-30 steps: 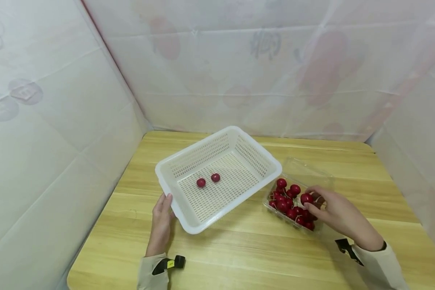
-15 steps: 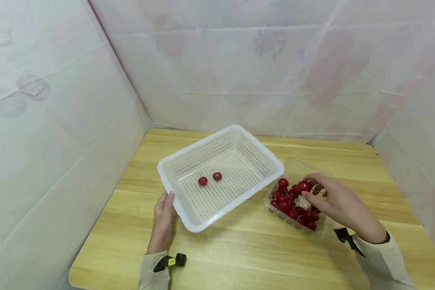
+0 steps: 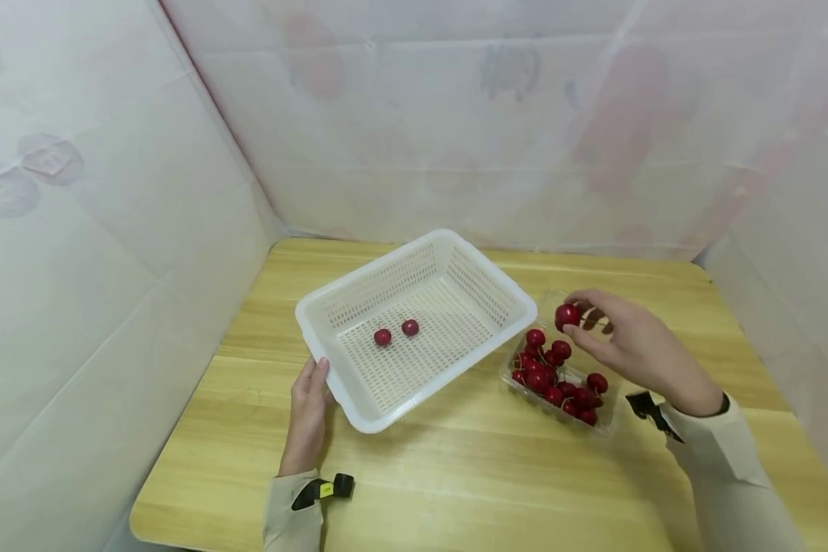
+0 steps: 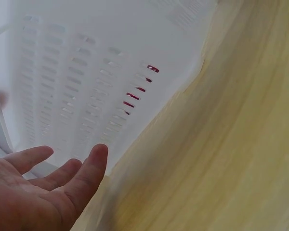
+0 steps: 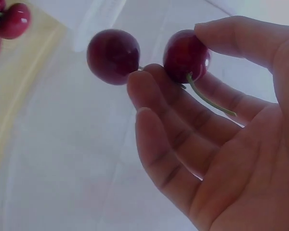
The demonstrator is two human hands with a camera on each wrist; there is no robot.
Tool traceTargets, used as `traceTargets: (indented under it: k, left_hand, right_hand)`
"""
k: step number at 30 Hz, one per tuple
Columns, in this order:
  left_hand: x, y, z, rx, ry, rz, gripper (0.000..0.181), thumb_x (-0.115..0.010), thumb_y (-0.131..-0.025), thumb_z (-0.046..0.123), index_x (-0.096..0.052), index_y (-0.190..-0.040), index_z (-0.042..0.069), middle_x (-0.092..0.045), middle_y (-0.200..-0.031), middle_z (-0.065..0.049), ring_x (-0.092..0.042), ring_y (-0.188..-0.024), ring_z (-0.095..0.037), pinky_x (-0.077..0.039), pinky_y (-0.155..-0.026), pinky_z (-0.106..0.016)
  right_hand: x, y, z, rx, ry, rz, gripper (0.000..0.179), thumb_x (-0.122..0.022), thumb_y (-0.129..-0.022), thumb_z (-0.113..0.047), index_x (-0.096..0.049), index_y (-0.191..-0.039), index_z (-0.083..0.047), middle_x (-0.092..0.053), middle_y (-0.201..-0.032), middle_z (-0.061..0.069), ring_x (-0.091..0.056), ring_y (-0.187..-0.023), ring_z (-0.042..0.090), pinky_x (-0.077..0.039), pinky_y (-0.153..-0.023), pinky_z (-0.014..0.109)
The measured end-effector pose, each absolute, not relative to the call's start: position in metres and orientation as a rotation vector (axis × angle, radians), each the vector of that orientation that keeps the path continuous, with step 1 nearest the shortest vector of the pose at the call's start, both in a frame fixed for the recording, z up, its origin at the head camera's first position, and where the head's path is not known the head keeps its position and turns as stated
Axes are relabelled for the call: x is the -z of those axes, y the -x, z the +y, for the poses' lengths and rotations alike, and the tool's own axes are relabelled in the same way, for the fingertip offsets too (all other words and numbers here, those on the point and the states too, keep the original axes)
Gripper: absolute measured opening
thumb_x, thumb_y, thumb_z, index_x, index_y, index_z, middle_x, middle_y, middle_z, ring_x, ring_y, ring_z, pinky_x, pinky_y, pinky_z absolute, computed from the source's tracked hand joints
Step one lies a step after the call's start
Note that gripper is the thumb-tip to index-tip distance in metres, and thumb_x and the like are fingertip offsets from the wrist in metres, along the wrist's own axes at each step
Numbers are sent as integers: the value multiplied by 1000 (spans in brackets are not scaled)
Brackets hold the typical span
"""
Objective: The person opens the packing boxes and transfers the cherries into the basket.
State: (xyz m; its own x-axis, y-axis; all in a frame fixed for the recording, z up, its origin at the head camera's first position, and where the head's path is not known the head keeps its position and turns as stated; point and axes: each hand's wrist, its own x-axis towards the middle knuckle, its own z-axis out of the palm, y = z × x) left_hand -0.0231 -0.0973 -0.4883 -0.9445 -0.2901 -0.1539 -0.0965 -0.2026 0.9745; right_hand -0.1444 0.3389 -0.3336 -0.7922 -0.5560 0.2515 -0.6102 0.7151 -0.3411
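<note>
Thumb over the near left rim, my left hand holds a white plastic basket; its other fingers reach under the basket's side in the left wrist view. Two cherries lie on the basket floor. Above an open clear plastic box, my right hand pinches a red cherry between thumb and fingers, green stem hanging toward the palm. Close to those fingertips is a second cherry, its stem passing behind a finger. Several more cherries fill the box.
The wooden table carries both containers, the basket's right corner close to the box. White printed sheets hang as walls at the back and both sides. Black straps circle the wrists over light sleeves.
My right hand has risen from the box and shifted slightly left, lifting the cherry away from the pile. The left hand stays at the basket rim.
</note>
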Motion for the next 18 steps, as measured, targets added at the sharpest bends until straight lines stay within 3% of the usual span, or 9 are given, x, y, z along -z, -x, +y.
traceTargets:
  k: [10, 18]
  left_hand:
    - [486, 21, -99, 2297, -511, -1901, 58, -42, -110, 50, -40, -158, 18, -51, -154, -11, -56, -135, -24, -57, -103, -27]
    - [485, 24, -96, 2313, -477, -1869, 58, -45, -109, 49, -42, -157, 16, -50, -155, -17, -57, -136, -29, -57, -104, -30]
  right_hand:
    - [308, 175, 294, -614, -1101, -2778, 24, -74, -97, -19, -66, -120, -18, -71, -107, -7, -66, -93, 12, -58, -75, 36]
    - [305, 209, 247, -615, -1280, -2764, 25, -71, -99, -24, -67, -121, -13, -74, -106, -1, -69, -95, 18, -58, -80, 39]
